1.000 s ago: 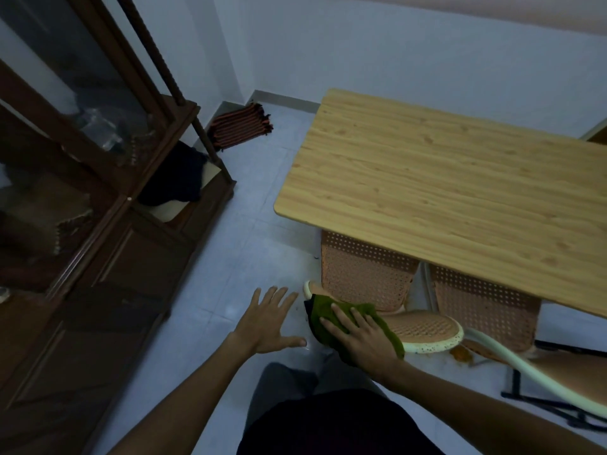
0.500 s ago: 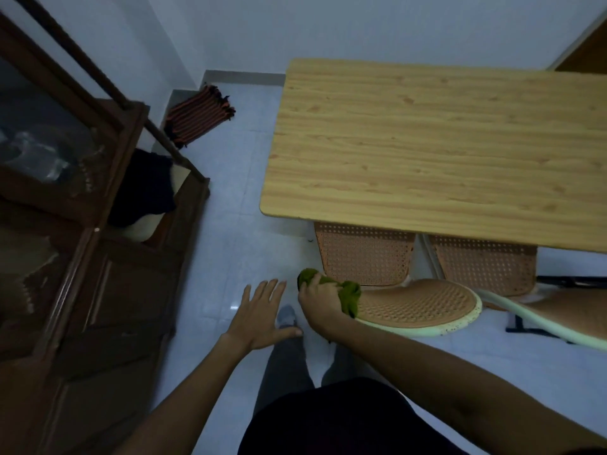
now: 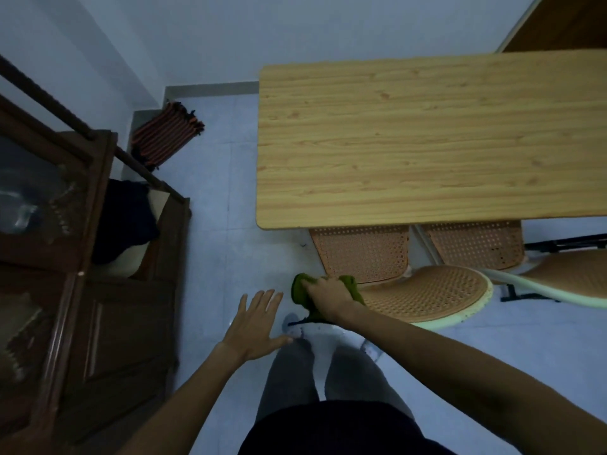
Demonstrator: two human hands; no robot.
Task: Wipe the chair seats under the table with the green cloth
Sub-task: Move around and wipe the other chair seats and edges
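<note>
A woven orange chair seat (image 3: 427,292) with a pale green rim sticks out from under the wooden table (image 3: 427,142). My right hand (image 3: 328,292) is closed on the green cloth (image 3: 300,289) and presses it on the seat's left end. My left hand (image 3: 254,323) hovers open above the floor, just left of the cloth, holding nothing. A second chair seat (image 3: 571,274) shows at the right edge. The two chairs' woven backrests (image 3: 361,252) stand under the table's near edge.
A dark wooden glass-front cabinet (image 3: 65,257) fills the left side, with dark and white fabric (image 3: 128,221) in its open part. A striped folded mat (image 3: 166,136) lies in the far corner. My legs and feet (image 3: 295,326) stand on the pale tiled floor.
My right hand has dragged the cloth from the middle-left of the seat to its left end and bunched it up. The view has tilted down; my left hand stays open.
</note>
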